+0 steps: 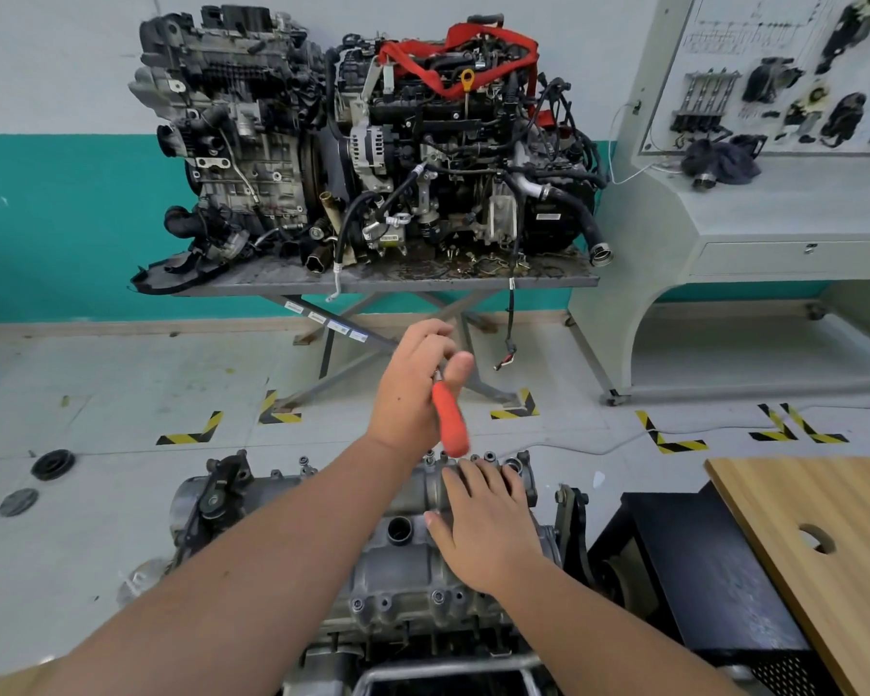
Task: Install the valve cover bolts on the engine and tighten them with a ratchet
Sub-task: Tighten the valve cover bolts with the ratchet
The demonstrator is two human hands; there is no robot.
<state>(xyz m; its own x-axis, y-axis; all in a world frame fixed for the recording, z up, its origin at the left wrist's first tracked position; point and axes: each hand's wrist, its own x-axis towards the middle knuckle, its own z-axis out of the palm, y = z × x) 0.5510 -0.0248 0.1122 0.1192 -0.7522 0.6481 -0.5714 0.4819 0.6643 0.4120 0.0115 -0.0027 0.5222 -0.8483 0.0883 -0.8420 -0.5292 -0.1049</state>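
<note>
Right hand (488, 524) flat on grey valve cover (403, 570) | left hand (413, 389) grips orange-handled ratchet (450, 419)

A grey cast-metal engine (403, 570) sits low in front of the person, its valve cover (398, 560) facing up with a round open filler hole near the middle. Small bolts (435, 596) stand in the cover's near flange, and more line its far edge. An orange-handled ratchet (449, 419) hangs tilted above that far edge, its head hidden.
</note>
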